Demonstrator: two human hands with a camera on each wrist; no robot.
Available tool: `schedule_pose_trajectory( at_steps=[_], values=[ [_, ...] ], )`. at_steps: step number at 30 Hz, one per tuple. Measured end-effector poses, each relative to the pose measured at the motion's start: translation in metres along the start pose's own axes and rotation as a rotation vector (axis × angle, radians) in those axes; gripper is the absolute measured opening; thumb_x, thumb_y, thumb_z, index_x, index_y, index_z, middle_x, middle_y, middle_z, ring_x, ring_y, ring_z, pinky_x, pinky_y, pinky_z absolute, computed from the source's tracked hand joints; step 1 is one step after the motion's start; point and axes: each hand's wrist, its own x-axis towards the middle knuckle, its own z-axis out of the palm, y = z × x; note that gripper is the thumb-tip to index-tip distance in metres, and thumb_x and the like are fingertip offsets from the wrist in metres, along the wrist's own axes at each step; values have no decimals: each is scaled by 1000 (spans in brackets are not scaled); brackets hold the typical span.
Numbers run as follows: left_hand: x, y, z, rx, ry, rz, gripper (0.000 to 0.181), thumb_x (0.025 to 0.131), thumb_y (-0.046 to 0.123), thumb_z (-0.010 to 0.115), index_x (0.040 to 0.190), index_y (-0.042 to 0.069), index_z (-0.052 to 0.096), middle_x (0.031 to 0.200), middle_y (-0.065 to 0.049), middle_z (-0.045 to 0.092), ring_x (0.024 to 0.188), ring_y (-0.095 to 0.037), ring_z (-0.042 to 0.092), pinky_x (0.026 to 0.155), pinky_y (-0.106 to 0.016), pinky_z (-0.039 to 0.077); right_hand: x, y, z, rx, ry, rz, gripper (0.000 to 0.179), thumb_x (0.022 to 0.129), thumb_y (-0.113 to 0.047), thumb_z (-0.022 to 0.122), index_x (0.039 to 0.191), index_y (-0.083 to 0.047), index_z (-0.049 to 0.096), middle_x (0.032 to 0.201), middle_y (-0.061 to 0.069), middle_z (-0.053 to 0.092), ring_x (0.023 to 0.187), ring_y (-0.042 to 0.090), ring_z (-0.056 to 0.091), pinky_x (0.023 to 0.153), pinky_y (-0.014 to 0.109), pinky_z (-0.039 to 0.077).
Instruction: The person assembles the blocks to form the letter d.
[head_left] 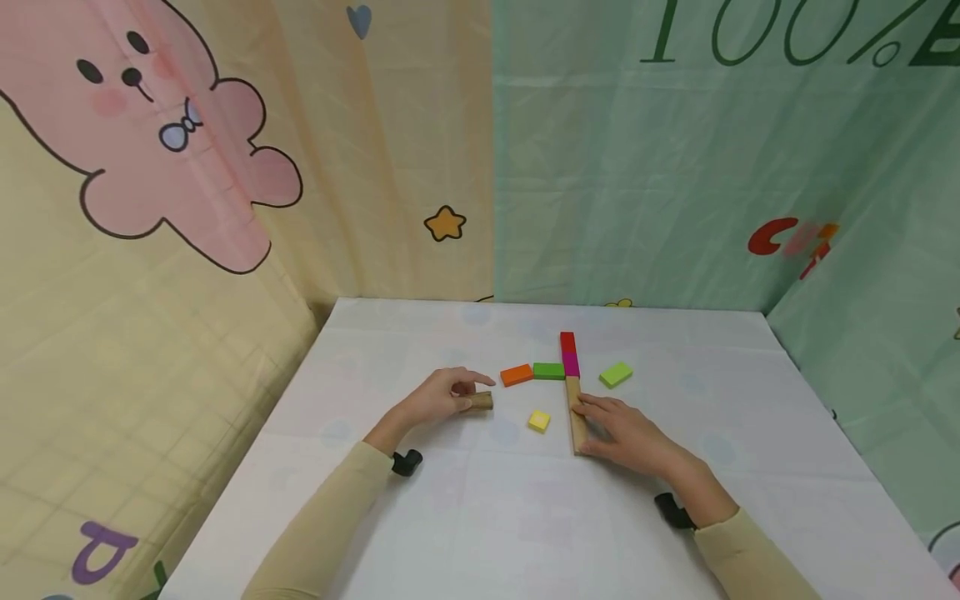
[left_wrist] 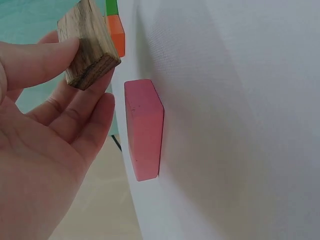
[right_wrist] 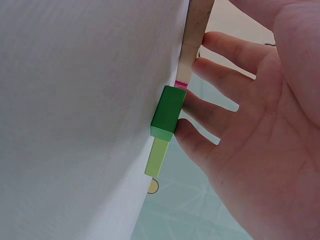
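My left hand [head_left: 438,396] pinches a short wooden block [left_wrist: 87,45] between thumb and fingers, above the white table. A pink block [left_wrist: 145,130] stands below that hand in the left wrist view; the hand hides it from the head view. With fairly straight fingers, my right hand [head_left: 626,433] touches the side of a long wooden piece [head_left: 575,417]. Beyond that piece, a magenta block [head_left: 571,364] and a red block [head_left: 567,342] continue the line. A green block [head_left: 549,371] and an orange block [head_left: 517,375] branch off leftward. Near the right fingers lies a dark green block [right_wrist: 169,112].
A yellow block [head_left: 538,421] lies between the hands, left of the wooden piece. A light green block [head_left: 616,375] sits to the right of the line. Printed curtains [head_left: 420,150] hang behind and beside the white table [head_left: 480,533].
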Motion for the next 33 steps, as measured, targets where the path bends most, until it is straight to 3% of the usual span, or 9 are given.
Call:
schedule_pose_trajectory(
  at_steps=[4, 15, 24, 33],
  values=[
    [0, 2, 1, -20, 14, -26, 48, 95, -4, 61, 131, 26, 69, 100, 1, 61, 89, -19, 54, 74, -31, 50, -1, -1, 0, 0, 2, -2, 71, 91, -45, 73, 149, -12, 50, 158, 10, 38, 143, 39, 35, 108, 62, 33],
    [6, 5, 6, -46, 42, -34, 40, 96, -4, 60, 128, 17, 70, 100, -2, 60, 89, -23, 54, 74, -34, 49, -1, 1, 0, -2, 11, -16, 71, 91, -46, 72, 150, -12, 50, 158, 10, 38, 142, 39, 35, 108, 62, 34],
    [12, 6, 11, -34, 76, -104, 39, 96, 0, 62, 126, 24, 70, 100, -2, 61, 89, -24, 55, 76, -35, 50, -1, 3, 3, -2, 7, -13, 72, 91, -48, 72, 149, -12, 50, 158, 10, 38, 142, 38, 36, 107, 63, 34],
    [21, 5, 12, -37, 123, -172, 33, 96, 3, 64, 122, 23, 70, 97, -4, 62, 83, -23, 57, 67, -32, 50, -1, 1, 1, 4, 15, -21, 71, 90, -46, 73, 148, -10, 51, 157, 12, 39, 141, 39, 37, 107, 63, 34]
  ],
)
